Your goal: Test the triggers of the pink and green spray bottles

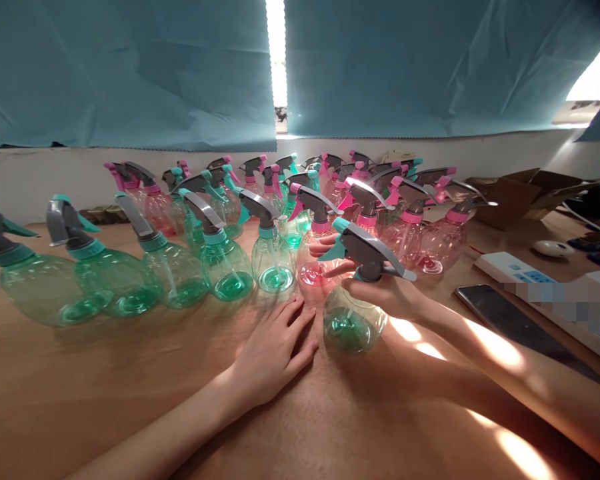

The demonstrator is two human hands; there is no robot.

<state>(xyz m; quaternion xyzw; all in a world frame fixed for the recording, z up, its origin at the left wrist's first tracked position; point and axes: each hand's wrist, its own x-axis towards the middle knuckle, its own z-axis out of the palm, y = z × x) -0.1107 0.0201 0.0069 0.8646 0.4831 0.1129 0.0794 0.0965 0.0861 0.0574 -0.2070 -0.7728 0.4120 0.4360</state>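
My right hand (393,297) is around the neck of a clear green spray bottle (353,327) with a grey head and a teal trigger. Its fingers show behind the neck, and the bottle stands slightly tilted at or just above the table. My left hand (275,347) lies flat on the wood, fingers spread, holding nothing. Just beyond it stands another green spray bottle (274,267). A pink spray bottle (313,260) is partly hidden behind my right fingers.
Several green spray bottles (175,273) line the left, with pink ones (443,243) to the right and more rows behind. At right lie a black phone (500,320), a white power strip (513,267), a white mouse (553,249) and an opened cardboard box (513,200). Blue curtains (180,73) hang behind.
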